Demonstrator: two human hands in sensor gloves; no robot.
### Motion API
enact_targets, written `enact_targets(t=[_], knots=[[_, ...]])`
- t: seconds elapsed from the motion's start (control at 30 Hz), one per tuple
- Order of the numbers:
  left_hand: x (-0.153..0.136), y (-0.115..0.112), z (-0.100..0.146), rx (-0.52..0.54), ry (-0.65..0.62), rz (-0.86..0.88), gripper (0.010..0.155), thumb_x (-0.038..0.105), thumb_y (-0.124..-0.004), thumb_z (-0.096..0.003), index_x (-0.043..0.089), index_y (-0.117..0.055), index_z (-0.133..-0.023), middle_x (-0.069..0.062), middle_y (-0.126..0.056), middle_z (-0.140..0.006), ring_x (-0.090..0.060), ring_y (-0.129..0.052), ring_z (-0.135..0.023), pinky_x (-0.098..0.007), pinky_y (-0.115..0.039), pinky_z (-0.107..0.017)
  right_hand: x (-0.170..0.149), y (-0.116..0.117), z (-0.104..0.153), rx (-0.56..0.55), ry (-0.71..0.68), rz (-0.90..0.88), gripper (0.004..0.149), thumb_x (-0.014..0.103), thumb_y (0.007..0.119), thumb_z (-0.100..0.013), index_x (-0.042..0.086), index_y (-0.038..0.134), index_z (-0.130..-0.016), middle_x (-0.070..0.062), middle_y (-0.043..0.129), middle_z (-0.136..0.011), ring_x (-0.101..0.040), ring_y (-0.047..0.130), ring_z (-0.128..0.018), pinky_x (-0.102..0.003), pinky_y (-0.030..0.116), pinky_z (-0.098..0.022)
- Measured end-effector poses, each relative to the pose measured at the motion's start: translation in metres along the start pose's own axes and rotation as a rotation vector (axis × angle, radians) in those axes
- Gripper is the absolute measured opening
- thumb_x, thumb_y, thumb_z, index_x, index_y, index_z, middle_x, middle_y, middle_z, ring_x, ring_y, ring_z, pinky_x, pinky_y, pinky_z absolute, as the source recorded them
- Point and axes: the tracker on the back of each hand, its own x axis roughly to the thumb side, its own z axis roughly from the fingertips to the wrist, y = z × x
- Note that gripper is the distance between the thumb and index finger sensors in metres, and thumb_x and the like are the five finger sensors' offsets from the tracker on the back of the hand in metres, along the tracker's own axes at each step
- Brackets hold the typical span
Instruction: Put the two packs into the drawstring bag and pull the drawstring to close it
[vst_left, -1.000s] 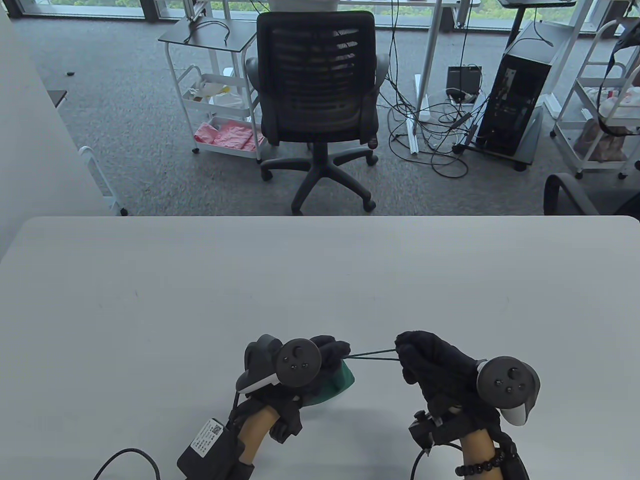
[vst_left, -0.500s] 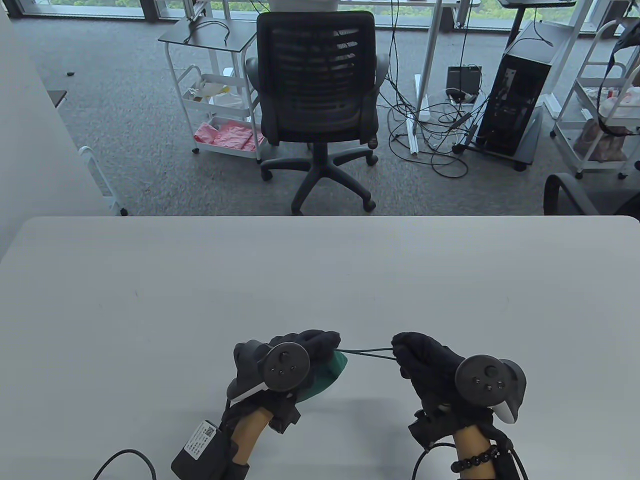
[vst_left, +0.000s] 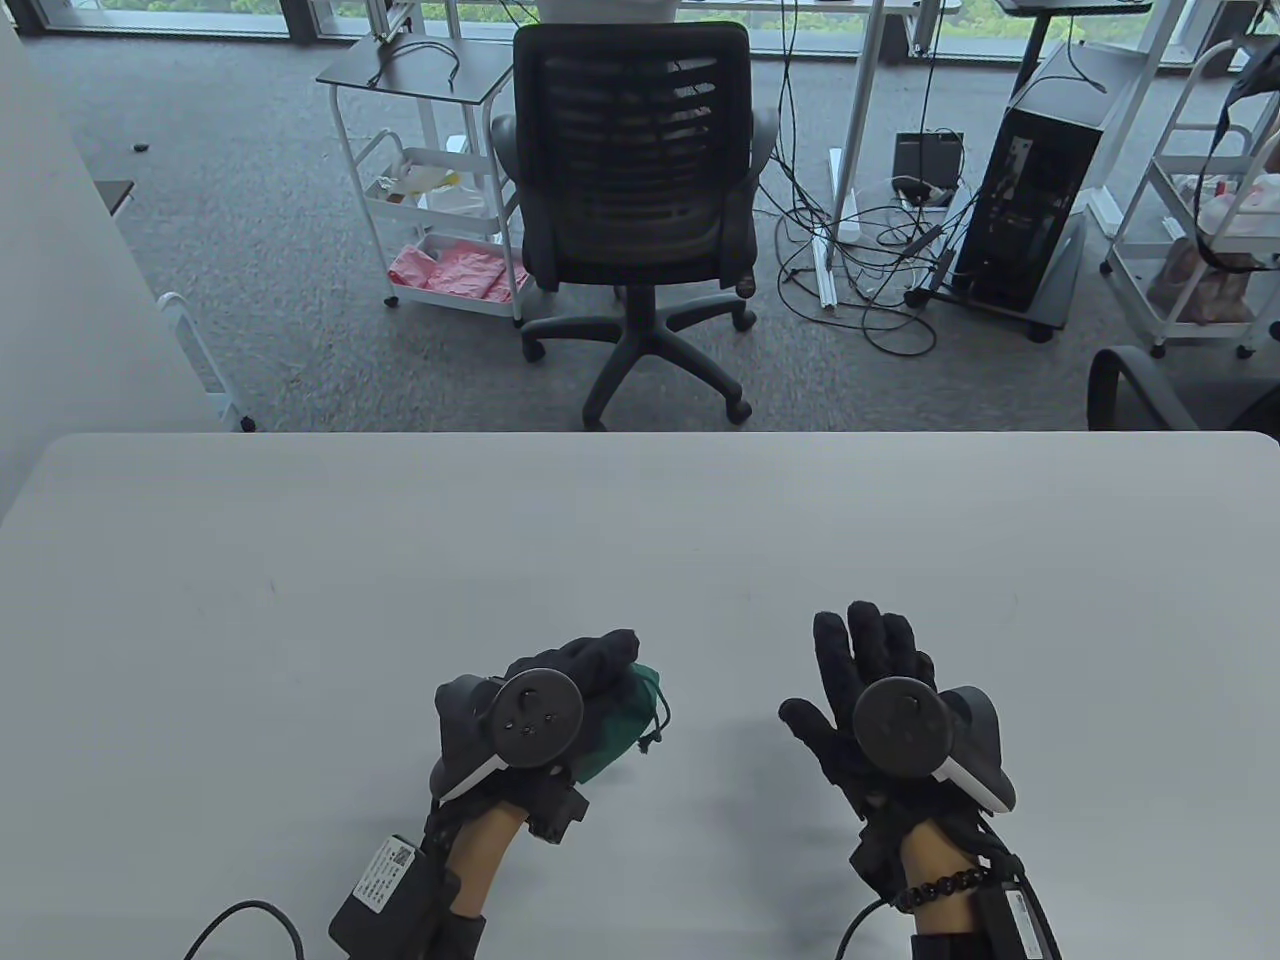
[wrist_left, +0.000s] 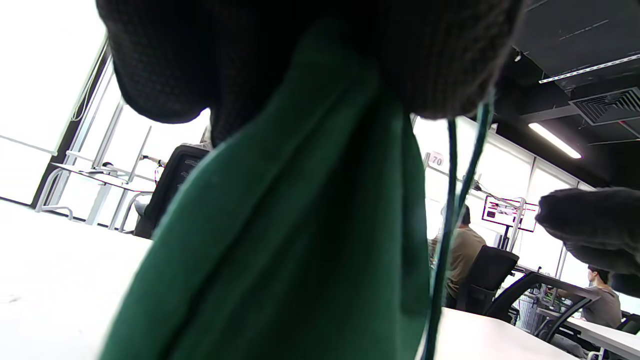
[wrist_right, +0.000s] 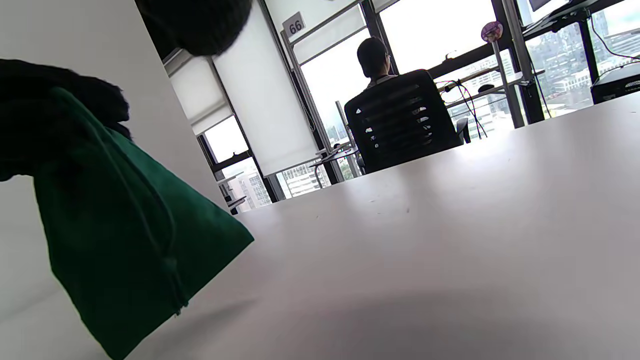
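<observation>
My left hand (vst_left: 600, 660) grips the gathered top of the green drawstring bag (vst_left: 625, 720) near the table's front edge. In the left wrist view the bag (wrist_left: 280, 240) hangs from my gloved fingers (wrist_left: 440, 60), and the thin drawstring (wrist_left: 447, 225) dangles loose beside it. The right wrist view has the bag (wrist_right: 125, 240) with its bottom corner resting on the table. My right hand (vst_left: 865, 645) hovers to the bag's right, fingers straight and spread, holding nothing. The drawstring's knotted end (vst_left: 655, 735) hangs slack at the bag's right side. No pack is in sight.
The white table (vst_left: 640, 540) stretches wide beyond both hands. Past its far edge stand a black office chair (vst_left: 632, 180), white carts (vst_left: 430, 200) and a computer tower (vst_left: 1030, 190). Cables trail from both wrists at the front edge.
My right hand has let go of the taut drawstring and opened flat, moving slightly right and forward. The cord now hangs slack. My left hand with the bag drifted a little left.
</observation>
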Motion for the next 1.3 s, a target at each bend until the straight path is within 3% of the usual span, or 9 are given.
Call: enact_targets(t=[0.43,0.77,0.97,1.3], knots=[[-0.018,0.007,-0.022,0.05,0.061,0.052,0.046,0.039,-0.091,-0.0413,0.028,-0.088,-0.085,0.001,-0.102,-0.083,-0.022,-0.112,-0.068,-0.047,-0.09,-0.061,-0.011,-0.008,0.002,-0.047,0.059,-0.024,0.082,0.045,0.067,-0.058,0.001,0.023,-0.112,-0.032,0.007,-0.11,-0.062,0.005,-0.095,-0.079,0.016,-0.063],[-0.006,-0.027,-0.055,0.036,-0.059,-0.086,0.043,0.039,-0.094,-0.0357,0.032,-0.092,-0.078,0.007,-0.105,-0.076,-0.016,-0.114,-0.067,-0.044,-0.092,-0.063,-0.017,-0.01,0.006,-0.07,0.087,-0.059,0.08,0.044,0.067,-0.058,0.001,0.028,-0.112,-0.034,0.01,-0.11,-0.063,0.008,-0.095,-0.079,0.018,-0.063],[0.011,-0.051,-0.045,-0.056,-0.176,-0.122,0.043,0.039,-0.095,-0.0352,0.032,-0.093,-0.078,0.007,-0.106,-0.076,-0.016,-0.114,-0.067,-0.043,-0.092,-0.062,-0.017,-0.011,0.008,-0.08,0.085,-0.061,0.08,0.044,0.067,-0.058,0.001,0.029,-0.112,-0.035,0.011,-0.11,-0.063,0.011,-0.095,-0.079,0.019,-0.063],[0.039,-0.055,-0.028,-0.145,-0.298,-0.172,0.043,0.039,-0.095,-0.0364,0.032,-0.093,-0.079,0.007,-0.105,-0.077,-0.017,-0.114,-0.067,-0.046,-0.091,-0.061,-0.016,-0.009,0.01,-0.083,0.086,-0.075,0.079,0.044,0.067,-0.058,0.0,0.03,-0.112,-0.035,0.013,-0.11,-0.064,0.012,-0.096,-0.079,0.02,-0.064]])
